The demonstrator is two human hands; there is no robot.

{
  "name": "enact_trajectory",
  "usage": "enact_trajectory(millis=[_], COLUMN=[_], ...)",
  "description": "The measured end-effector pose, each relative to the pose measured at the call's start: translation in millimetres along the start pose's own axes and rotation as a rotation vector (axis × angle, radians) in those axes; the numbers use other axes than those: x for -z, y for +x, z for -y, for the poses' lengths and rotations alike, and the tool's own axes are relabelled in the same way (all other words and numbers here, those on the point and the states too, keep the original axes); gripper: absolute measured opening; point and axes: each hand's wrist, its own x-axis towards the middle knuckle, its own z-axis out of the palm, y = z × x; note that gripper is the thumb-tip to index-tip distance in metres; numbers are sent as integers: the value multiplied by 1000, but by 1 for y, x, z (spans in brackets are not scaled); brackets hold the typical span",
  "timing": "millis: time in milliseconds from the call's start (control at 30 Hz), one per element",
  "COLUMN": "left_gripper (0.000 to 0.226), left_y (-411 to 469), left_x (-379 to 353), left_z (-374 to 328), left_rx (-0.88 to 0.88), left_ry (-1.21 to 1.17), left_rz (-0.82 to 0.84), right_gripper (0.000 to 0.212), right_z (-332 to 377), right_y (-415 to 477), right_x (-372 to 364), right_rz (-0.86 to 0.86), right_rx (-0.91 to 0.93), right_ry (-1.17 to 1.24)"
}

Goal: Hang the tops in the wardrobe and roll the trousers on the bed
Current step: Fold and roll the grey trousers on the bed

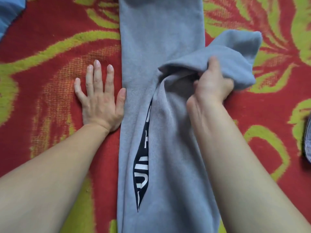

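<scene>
Right grip (212, 84) pinches a bunched fold of the long grey fleece trousers (159, 39) — laid lengthwise on the red-and-green patterned bed cover (50, 47) — while left grip (99, 98) lies spread flat just left of them.

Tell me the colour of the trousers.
The trousers are light grey, in the head view.

Grey trousers (161, 39) in right hand (212, 84)

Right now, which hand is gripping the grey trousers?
The right hand: its fingers curl round a bunched fold of the grey trousers. The left hand lies flat on the red-and-green bedspread beside them, thumb against their edge.
</scene>
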Motion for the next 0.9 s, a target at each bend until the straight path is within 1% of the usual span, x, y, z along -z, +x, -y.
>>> enact_trajectory(millis=[100,133,167,200,233,267,300,333,367,400,433,467,500,600,633,700,767,900], left_gripper=[67,67,67,67,67,67,67,67,67,67,67,67,66,64,64,63,62,60], left_y=[1,1,1,1,0,0,0,0,0,0,0,0,0,0,0,0,-1,0], left_x=[1,2,2,2,2,2,2,1,1,1,1,1,0,-1,-1,-2,-2,-2], left_z=[-1,-2,-2,-1,-1,-1,-1,-1,-1,0,0,1,0,1,1,2,2,0], left_rx=[-3,-4,-3,-2,-1,-3,-6,-11,-14,-12,-9,-9,-10,-17,-16,-16,-16,-14], left_ry=[-1,-5,-8,-8,-5,-1,0,1,2,2,3,5,7,10,9,3,2,-16], left_rz=[3,7,9,7,3,1,1,0,1,2,2,2,3,0,-1,-5,-15,-16], right_gripper=[51,50,41,28,17,15,20,30,39,42,41,38,38,47,47,42,35,37], right_z=[25,31,33,34,34,32,29,26,24,20,15,9,0,-23,-25,-26,-24,-14], right_y=[-4,-10,-12,-14,-17,-19,-17,-14,-11,-11,-13,-17,-20,-29,-32,-33,-34,-33], right_x=[-34,-47,-62,-78,-91,-101,-106,-106,-102,-95,-86,-77,-70,-62,-61,-61,-62,-70], right_rz=[126,184,251,351,494,657,800,865,864,810,753,735,749,862,857,792,756,838], right_rx=[437,563,667,747,801,814,809,840,903,979,1025,1045,1065,1087,1088,1124,1107,955], right_ry=[-43,-86,-154,-267,-435,-622,-794,-917,-987,-990,-969,-966,-1007,-1279,-1337,-1377,-1417,-1469])
